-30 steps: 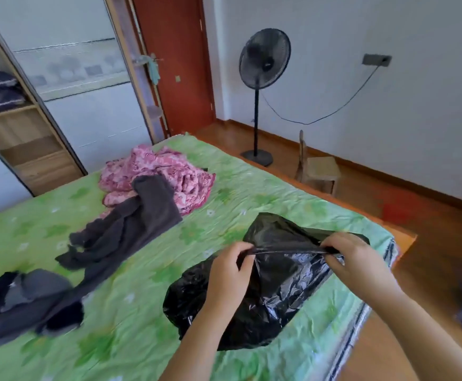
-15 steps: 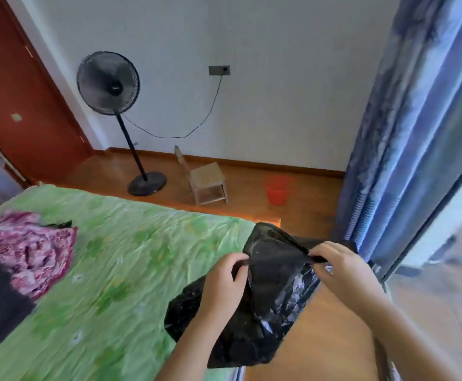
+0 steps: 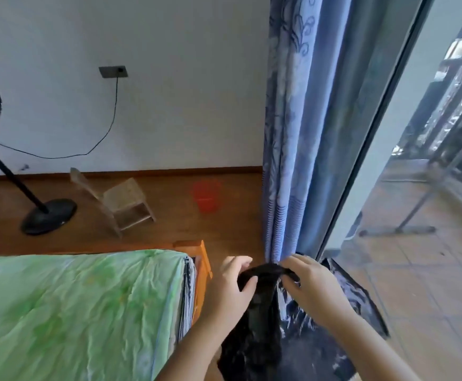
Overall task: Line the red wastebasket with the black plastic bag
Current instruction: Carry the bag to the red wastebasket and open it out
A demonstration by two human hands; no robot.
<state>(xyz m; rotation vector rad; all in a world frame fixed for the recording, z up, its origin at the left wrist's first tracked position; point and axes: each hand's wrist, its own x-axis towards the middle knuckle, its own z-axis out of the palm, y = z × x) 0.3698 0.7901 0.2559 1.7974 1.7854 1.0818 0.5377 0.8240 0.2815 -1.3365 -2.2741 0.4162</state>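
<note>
Two grips are clamping the black plastic bag (image 3: 252,339): our left grip (image 3: 231,284) is pinching its bunched top and our right grip (image 3: 312,290) is pinching just beside it. The bag is hanging past the bed (image 3: 73,298) corner, near the blue curtain (image 3: 293,133). Well apart, the red wastebasket (image 3: 206,196) is standing at the floor's (image 3: 169,229) far edge, between the small chair (image 3: 125,199) and the curtain.

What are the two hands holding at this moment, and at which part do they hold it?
Both the left hand and the right hand pinch the black bag at its top edge; the rest hangs down.
</note>
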